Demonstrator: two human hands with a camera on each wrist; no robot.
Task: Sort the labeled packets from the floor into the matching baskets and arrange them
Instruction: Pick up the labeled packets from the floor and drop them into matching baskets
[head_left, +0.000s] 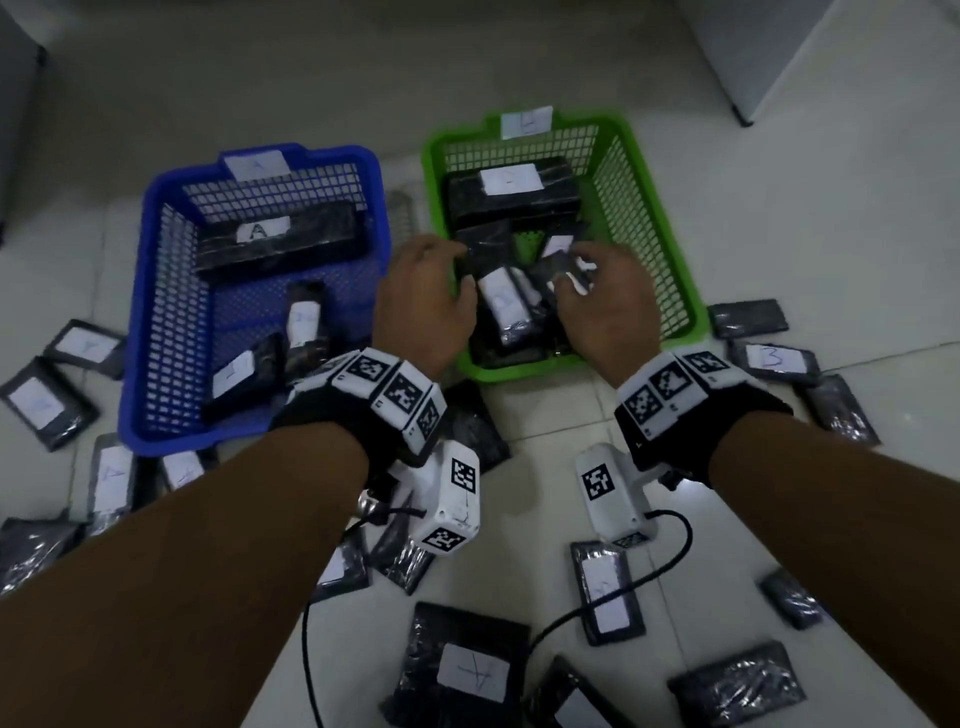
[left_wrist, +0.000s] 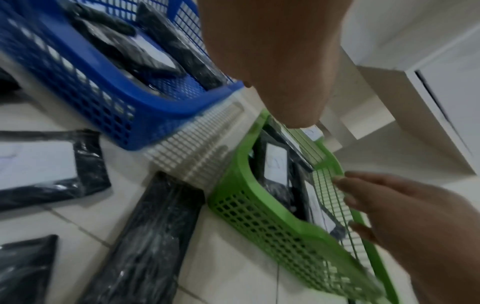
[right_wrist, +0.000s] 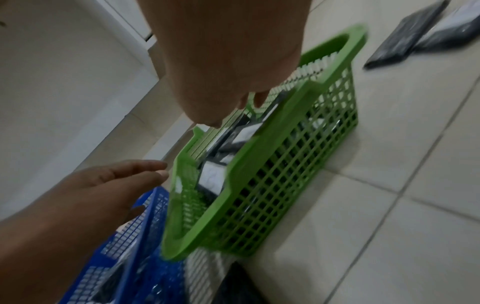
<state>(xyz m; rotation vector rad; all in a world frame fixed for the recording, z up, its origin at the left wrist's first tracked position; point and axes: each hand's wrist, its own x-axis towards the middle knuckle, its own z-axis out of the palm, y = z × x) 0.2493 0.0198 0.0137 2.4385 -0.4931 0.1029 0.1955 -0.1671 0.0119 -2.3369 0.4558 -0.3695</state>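
Both hands were over the green basket (head_left: 670, 260), a rigid plastic crate with lattice walls and a white paper tag on its far rim; the writing there was too blurred to read. The left hand (head_left: 426, 299) was at the basket's left edge, fingers loosely curled toward the black packets (head_left: 511, 304) inside, and the head view did not settle whether it pinched one. The right hand (head_left: 605, 306) had its fingers bent down onto a small packet (head_left: 558, 254) near the basket's middle; whether it gripped or just touched it could not be told. The packets were flat rectangles in shiny, crinkled black wrap, each with a white paper label. A larger one (head_left: 511, 189) lay at the far end of the green basket. The blue basket (head_left: 140, 322), same lattice plastic, sat just left of it and held a long packet marked "A" (head_left: 275, 236) plus two smaller ones. Between the baskets the left wrist view showed a white ribbed grille (left_wrist: 197, 152). More packets (head_left: 470, 670) lay scattered on the pale tiled floor (head_left: 779, 208); one on the right read "3" (head_left: 774, 358). Other labels were illegible.
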